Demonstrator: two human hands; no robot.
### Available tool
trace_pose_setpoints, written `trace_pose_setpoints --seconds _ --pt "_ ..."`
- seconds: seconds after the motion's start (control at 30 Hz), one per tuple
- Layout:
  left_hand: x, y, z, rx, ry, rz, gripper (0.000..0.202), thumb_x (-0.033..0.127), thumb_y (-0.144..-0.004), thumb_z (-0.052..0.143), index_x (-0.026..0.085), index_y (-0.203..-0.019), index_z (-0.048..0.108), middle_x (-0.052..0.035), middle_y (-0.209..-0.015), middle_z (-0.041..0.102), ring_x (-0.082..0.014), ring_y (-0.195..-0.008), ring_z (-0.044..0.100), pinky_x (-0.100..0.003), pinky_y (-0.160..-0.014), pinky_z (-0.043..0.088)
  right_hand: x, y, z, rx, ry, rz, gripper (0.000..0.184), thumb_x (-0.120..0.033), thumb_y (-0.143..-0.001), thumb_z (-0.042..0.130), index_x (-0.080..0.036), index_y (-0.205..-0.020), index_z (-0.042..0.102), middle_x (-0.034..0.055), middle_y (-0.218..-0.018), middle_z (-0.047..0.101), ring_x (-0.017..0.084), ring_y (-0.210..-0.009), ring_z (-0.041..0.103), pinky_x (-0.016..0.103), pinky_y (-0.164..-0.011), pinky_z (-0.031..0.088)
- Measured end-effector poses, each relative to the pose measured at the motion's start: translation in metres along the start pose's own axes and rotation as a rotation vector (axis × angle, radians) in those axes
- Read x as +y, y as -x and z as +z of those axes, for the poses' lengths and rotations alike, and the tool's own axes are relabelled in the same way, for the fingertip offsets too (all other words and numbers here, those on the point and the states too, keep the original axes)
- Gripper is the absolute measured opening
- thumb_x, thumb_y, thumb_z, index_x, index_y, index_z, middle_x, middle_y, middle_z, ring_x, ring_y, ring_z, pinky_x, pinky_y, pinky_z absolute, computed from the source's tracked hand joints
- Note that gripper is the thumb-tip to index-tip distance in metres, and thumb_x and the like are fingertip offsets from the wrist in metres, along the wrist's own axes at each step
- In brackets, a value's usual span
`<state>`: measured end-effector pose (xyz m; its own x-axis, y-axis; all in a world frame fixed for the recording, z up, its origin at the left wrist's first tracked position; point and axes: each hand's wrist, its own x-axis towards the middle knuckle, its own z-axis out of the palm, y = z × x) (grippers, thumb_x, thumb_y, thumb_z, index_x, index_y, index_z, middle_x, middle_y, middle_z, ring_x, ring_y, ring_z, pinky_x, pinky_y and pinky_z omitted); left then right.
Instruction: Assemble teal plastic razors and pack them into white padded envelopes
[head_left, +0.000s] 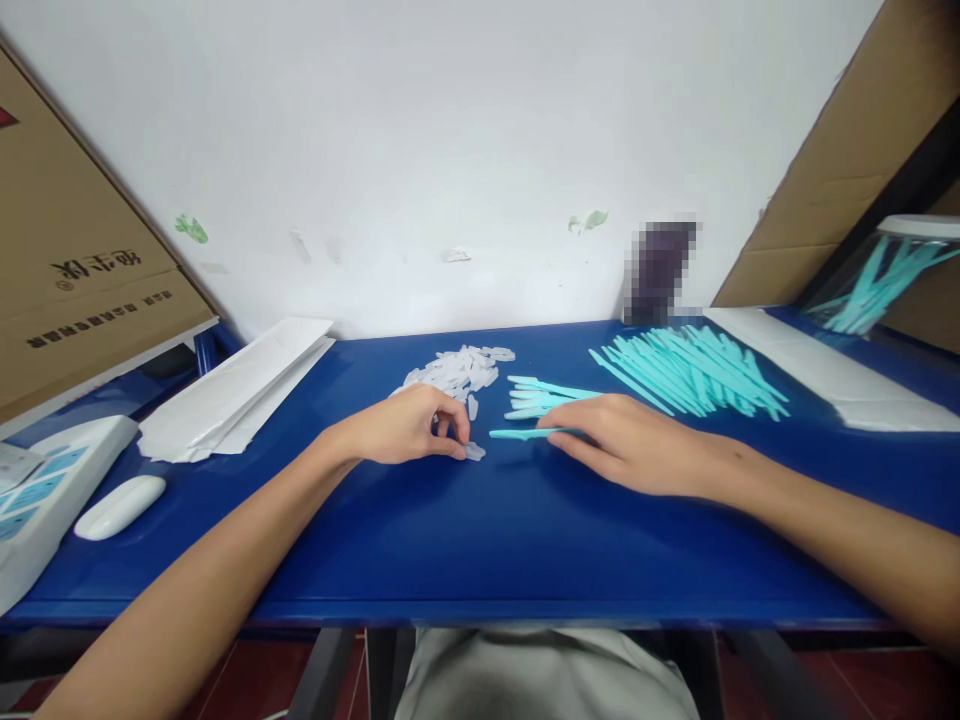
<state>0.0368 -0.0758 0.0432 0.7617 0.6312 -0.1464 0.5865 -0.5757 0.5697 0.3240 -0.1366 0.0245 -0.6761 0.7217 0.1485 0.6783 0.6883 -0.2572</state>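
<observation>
My left hand point(420, 425) pinches a small translucent plastic cap point(474, 452) between thumb and fingertips, low over the blue table. Just behind that hand lies a loose pile of similar caps point(459, 370). My right hand point(622, 440) is closed on the handle of a slim turquoise eyebrow razor point(517, 434), its narrow end pointing left at the cap. Cap and razor are apart. A small group of turquoise razors point(536, 395) lies behind the right hand, partly hidden by it. Farther right spreads a larger heap of turquoise razors point(694, 370).
White paper bags point(232, 390) lie at the left, near a white oval case point(120, 507) and a white device point(67, 480). A white strip point(817, 370) and a clear jar of turquoise sticks point(874, 280) are at the right. Cardboard point(82, 230) leans left; a wall closes the back.
</observation>
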Motion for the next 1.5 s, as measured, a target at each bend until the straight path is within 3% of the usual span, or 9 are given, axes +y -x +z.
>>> trace_pose_setpoints --seconds 0.13,0.4,0.87,1.13,1.3,1.5 --pt "0.006 -0.003 0.006 0.059 0.011 0.003 0.025 0.036 -0.081 0.076 0.019 -0.100 0.074 -0.0027 -0.090 0.073 -0.0147 -0.078 0.063 -0.025 -0.067 0.049 0.000 0.000 0.002 -0.034 -0.002 -0.008 0.030 -0.032 -0.103 0.039 -0.022 -0.113 0.065 0.0067 -0.104 0.073 0.021 -0.088 0.067 0.030 -0.072 0.044" --pt "0.013 -0.004 0.019 0.063 -0.043 0.040 0.021 0.038 -0.088 0.069 0.020 -0.095 0.077 -0.0036 -0.085 0.073 -0.0141 -0.072 0.064 -0.024 -0.062 0.049 -0.001 0.000 -0.001 -0.091 0.038 0.037 0.023 -0.028 -0.098 0.046 -0.022 -0.104 0.068 0.0044 -0.092 0.073 0.019 -0.076 0.064 0.027 -0.064 0.039" --pt "0.013 -0.004 0.019 0.059 -0.038 0.050 0.018 0.034 -0.088 0.068 0.019 -0.095 0.076 -0.0035 -0.088 0.075 -0.0143 -0.075 0.067 -0.024 -0.068 0.052 0.000 0.001 -0.004 -0.096 0.051 0.029 0.024 -0.027 -0.098 0.046 -0.023 -0.105 0.068 0.0035 -0.094 0.073 0.019 -0.078 0.065 0.028 -0.065 0.041" --pt "0.020 -0.008 0.031 0.153 -0.146 0.177 0.012 0.024 -0.089 0.067 0.019 -0.096 0.075 -0.0019 -0.090 0.075 -0.0139 -0.077 0.066 -0.025 -0.070 0.050 -0.003 0.001 0.008 -0.061 0.085 -0.015 0.028 -0.026 -0.100 0.044 -0.021 -0.112 0.069 0.0067 -0.094 0.073 0.019 -0.079 0.067 0.029 -0.066 0.042" --pt "0.017 -0.013 0.048 0.234 -0.153 0.224 0.012 0.022 -0.092 0.064 0.018 -0.097 0.073 -0.0037 -0.094 0.073 -0.0163 -0.084 0.065 -0.027 -0.076 0.049 -0.008 0.002 0.015 -0.056 0.148 -0.007 0.031 -0.027 -0.102 0.039 -0.019 -0.107 0.068 0.0073 -0.091 0.071 0.019 -0.071 0.065 0.029 -0.060 0.038" --pt "0.015 -0.017 0.051 0.274 -0.150 0.241 0.010 0.021 -0.092 0.063 0.018 -0.095 0.072 -0.0047 -0.092 0.073 -0.0186 -0.086 0.065 -0.029 -0.077 0.049 -0.012 -0.001 0.015 -0.084 0.216 0.020 0.031 -0.027 -0.102 0.037 -0.019 -0.107 0.067 0.0060 -0.088 0.069 0.018 -0.067 0.063 0.030 -0.056 0.033"
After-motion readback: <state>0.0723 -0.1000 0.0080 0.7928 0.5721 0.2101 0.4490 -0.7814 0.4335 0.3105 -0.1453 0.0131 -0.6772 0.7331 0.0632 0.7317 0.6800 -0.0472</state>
